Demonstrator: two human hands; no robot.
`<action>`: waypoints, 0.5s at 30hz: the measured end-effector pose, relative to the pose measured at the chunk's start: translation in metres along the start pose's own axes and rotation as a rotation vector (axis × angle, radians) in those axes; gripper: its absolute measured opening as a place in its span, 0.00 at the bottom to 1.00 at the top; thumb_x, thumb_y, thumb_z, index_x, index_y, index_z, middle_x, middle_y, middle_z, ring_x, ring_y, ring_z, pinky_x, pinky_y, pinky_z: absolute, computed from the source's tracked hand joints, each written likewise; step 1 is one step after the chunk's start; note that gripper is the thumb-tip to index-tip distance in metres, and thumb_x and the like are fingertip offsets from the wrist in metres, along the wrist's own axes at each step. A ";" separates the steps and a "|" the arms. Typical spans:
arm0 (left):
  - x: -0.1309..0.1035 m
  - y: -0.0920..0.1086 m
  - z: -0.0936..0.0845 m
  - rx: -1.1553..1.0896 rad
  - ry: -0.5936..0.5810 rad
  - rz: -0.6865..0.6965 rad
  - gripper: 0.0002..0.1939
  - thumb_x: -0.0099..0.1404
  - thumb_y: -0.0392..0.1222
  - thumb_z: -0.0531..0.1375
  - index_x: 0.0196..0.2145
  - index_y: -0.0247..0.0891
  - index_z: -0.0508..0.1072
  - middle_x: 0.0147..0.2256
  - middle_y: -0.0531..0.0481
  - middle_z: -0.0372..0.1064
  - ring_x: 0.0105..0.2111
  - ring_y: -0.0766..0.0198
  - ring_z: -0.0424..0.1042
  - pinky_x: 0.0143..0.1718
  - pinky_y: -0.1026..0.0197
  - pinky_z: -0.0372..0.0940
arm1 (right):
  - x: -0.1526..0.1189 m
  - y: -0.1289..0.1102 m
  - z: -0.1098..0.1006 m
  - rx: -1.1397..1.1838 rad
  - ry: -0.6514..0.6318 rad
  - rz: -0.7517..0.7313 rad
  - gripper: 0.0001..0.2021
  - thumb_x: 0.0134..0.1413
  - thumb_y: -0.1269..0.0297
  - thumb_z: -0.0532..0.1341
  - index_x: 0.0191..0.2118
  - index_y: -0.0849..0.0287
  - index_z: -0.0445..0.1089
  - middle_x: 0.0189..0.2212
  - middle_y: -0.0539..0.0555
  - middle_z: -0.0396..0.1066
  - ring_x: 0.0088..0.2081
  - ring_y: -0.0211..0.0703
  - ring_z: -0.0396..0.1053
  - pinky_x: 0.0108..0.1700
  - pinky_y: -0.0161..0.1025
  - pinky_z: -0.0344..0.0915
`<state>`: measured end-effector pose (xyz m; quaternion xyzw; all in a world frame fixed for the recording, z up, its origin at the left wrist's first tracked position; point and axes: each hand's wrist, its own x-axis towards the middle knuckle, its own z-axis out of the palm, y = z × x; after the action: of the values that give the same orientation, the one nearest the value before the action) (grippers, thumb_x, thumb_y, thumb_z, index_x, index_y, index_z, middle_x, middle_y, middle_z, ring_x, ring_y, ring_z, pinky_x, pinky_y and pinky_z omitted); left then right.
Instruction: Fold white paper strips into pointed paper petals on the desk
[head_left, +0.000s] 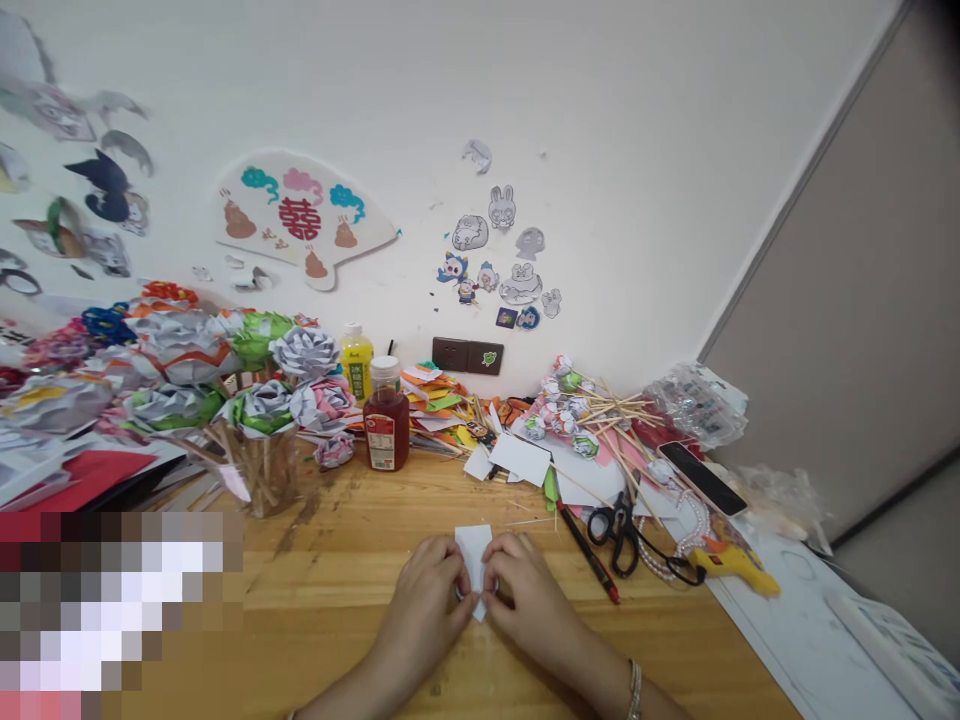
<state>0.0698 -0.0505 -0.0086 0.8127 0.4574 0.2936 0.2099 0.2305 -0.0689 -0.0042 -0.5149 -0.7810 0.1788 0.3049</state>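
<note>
A small white piece of paper [474, 548] stands between my two hands, low in the middle of the view above the wooden table. Its lower end narrows to a point. My left hand [435, 580] pinches the paper's left edge near the bottom, thumb and fingers closed on it. On the opposite edge, my right hand [521, 590] grips it the same way, with a bracelet on that wrist. The fingertips of both hands nearly meet at the paper's lower part. Some of its sides are hidden behind the fingers.
Folded paper flowers [180, 345] crowd the left, some in a clear holder [266, 470]. A honey-coloured bottle [386, 425] and yellow bottle [356, 360] stand behind. Rightward lie black scissors [616, 530], a red-black pen [589, 555], a yellow glue gun [739, 567] and a phone [703, 478].
</note>
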 end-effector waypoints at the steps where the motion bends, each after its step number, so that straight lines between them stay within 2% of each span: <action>1: 0.000 0.000 0.000 0.002 -0.001 -0.001 0.05 0.51 0.32 0.59 0.24 0.40 0.66 0.33 0.49 0.66 0.38 0.57 0.64 0.39 0.58 0.58 | 0.000 0.000 -0.001 -0.017 0.006 -0.017 0.07 0.45 0.78 0.60 0.27 0.58 0.67 0.35 0.51 0.65 0.39 0.43 0.61 0.41 0.37 0.56; 4: 0.000 0.001 -0.001 -0.001 -0.007 -0.007 0.05 0.51 0.31 0.59 0.24 0.40 0.66 0.34 0.50 0.66 0.38 0.57 0.64 0.39 0.59 0.57 | -0.002 0.000 -0.010 -0.118 -0.033 -0.162 0.05 0.49 0.75 0.60 0.29 0.58 0.69 0.35 0.52 0.66 0.39 0.43 0.61 0.40 0.37 0.56; 8: 0.001 0.000 -0.001 -0.004 -0.011 -0.005 0.06 0.51 0.30 0.58 0.23 0.40 0.66 0.33 0.50 0.66 0.38 0.57 0.64 0.38 0.59 0.57 | -0.004 -0.002 -0.025 -0.320 -0.194 -0.420 0.07 0.55 0.70 0.57 0.30 0.57 0.71 0.27 0.51 0.69 0.31 0.41 0.62 0.34 0.37 0.54; 12: 0.001 -0.001 0.000 -0.003 0.000 -0.006 0.06 0.50 0.30 0.57 0.23 0.40 0.66 0.33 0.50 0.66 0.38 0.57 0.64 0.38 0.59 0.57 | -0.007 -0.006 -0.028 -0.470 -0.260 -0.490 0.11 0.58 0.70 0.52 0.29 0.58 0.70 0.23 0.51 0.70 0.26 0.39 0.62 0.29 0.37 0.52; 15: 0.001 0.000 -0.001 -0.006 -0.006 -0.017 0.07 0.50 0.29 0.57 0.23 0.40 0.66 0.33 0.50 0.66 0.38 0.57 0.64 0.39 0.58 0.57 | -0.009 -0.008 -0.024 -0.534 -0.290 -0.497 0.10 0.57 0.70 0.52 0.28 0.60 0.69 0.23 0.52 0.70 0.25 0.39 0.63 0.28 0.36 0.52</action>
<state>0.0699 -0.0498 -0.0074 0.8089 0.4630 0.2907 0.2163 0.2432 -0.0817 0.0160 -0.3407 -0.9359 -0.0391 0.0807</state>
